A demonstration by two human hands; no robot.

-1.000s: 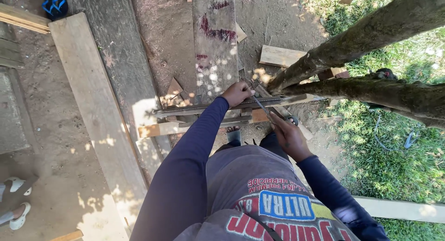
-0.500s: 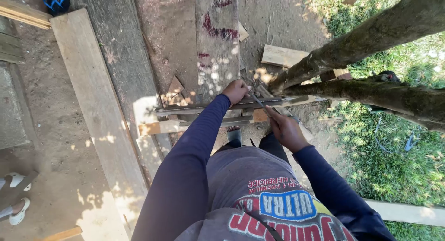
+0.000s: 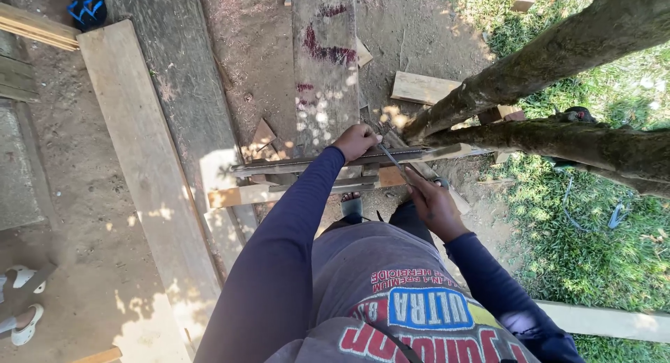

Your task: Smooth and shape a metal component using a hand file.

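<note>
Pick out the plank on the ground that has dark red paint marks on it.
It is the grey upright plank running up from the left hand. The pale plank and the grey one beside it carry no red.

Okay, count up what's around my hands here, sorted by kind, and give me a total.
Hands: 2, left hand and right hand
Thin metal file: 1
Long clamped blade: 1
Wooden clamp strips: 2
Long planks on the ground: 3
Tree limbs: 2
Total: 11
</note>
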